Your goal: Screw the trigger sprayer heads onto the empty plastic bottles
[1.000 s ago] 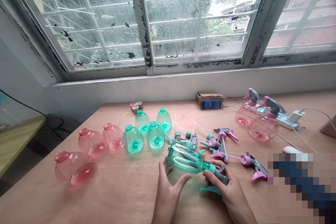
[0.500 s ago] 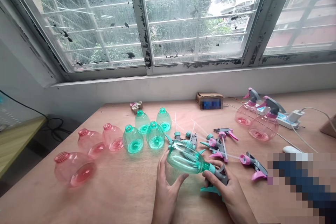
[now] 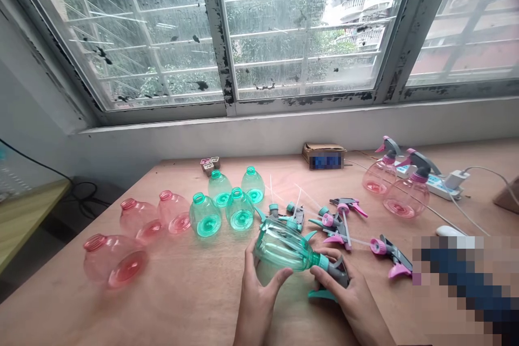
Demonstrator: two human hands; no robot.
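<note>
A clear teal spray bottle (image 3: 284,247) lies tilted on its side above the wooden table (image 3: 194,292), neck pointing right. My left hand (image 3: 259,286) cups its round body from below, fingers wrapped around it. At the bottle's neck my right hand (image 3: 348,294) grips the grey and teal trigger sprayer head (image 3: 334,275), which sits on the neck.
Several empty teal bottles (image 3: 227,203) and three pink ones (image 3: 140,227) lie at the left. Loose pink and teal trigger heads (image 3: 344,221) are scattered behind my hands. Two assembled pink sprayers (image 3: 399,186), a power strip (image 3: 440,181) and a small box (image 3: 324,155) stand further back.
The bottle has shifted slightly left and down, its body turning in my left hand. My right hand has stayed on the trigger head at the neck.
</note>
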